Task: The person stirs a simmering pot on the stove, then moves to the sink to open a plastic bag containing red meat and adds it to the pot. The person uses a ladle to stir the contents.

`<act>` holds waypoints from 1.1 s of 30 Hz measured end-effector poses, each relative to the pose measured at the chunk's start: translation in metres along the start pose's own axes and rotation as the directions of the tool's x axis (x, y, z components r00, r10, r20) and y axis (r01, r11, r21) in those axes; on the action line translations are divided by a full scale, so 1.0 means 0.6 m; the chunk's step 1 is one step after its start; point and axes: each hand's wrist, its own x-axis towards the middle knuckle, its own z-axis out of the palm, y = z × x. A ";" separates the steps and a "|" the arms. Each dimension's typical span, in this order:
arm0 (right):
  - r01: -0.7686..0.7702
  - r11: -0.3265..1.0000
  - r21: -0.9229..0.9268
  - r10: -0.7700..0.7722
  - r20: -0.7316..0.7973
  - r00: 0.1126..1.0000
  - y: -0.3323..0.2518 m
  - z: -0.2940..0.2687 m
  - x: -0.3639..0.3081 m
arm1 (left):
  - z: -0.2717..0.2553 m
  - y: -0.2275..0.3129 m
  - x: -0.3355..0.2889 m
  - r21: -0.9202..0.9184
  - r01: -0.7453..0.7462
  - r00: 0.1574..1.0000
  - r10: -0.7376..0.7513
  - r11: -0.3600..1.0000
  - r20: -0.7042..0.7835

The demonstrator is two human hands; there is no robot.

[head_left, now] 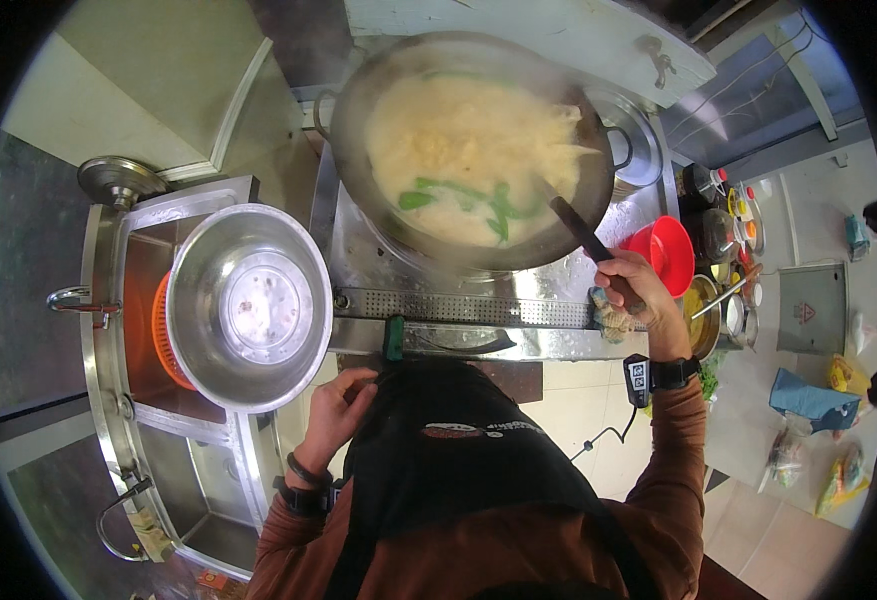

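Note:
A big steel wok (358, 120) sits on the stove ahead of me, full of steaming pale broth with yellow noodles and green leaves (463, 195). My right hand (638, 295) grips the dark handle of a ladle (578, 230) whose far end dips into the broth at the wok's right side. My left hand (336, 415) is low by my apron, fingers curled, holding nothing that I can see. It is nearest the rim of a large empty steel bowl (248, 305).
The steel bowl rests on an orange colander (161, 335) over a steel sink (108, 300). A red plastic scoop (670, 252), seasoning jars and small bowls (728, 230) stand right of the stove. A green-handled cleaver (438, 340) lies on the stove's front ledge. Bags lie on the tiled floor (808, 440).

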 end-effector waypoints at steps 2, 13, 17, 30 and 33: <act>-0.034 0.996 0.087 0.027 0.069 0.997 0.006 0.005 0.007 | -0.001 0.001 0.002 -0.011 0.022 1.000 -0.022 1.000 0.008; -0.032 0.978 0.208 -0.009 0.191 0.982 0.055 0.042 -0.011 | -0.001 -0.006 -0.005 -0.018 0.022 1.000 -0.022 1.000 -0.012; 0.001 0.967 0.254 -0.060 0.226 0.972 0.064 0.051 -0.047 | 0.004 -0.003 -0.008 -0.004 -0.019 1.000 0.018 1.000 -0.020; 0.163 0.984 0.066 -0.163 -0.006 0.987 0.095 0.035 -0.132 | 0.017 0.012 -0.005 0.003 -0.053 0.998 0.053 0.999 0.044; 0.188 0.980 -0.071 -0.195 -0.097 0.976 0.096 0.031 -0.146 | 0.018 0.014 -0.004 -0.021 -0.037 0.997 0.038 0.999 0.067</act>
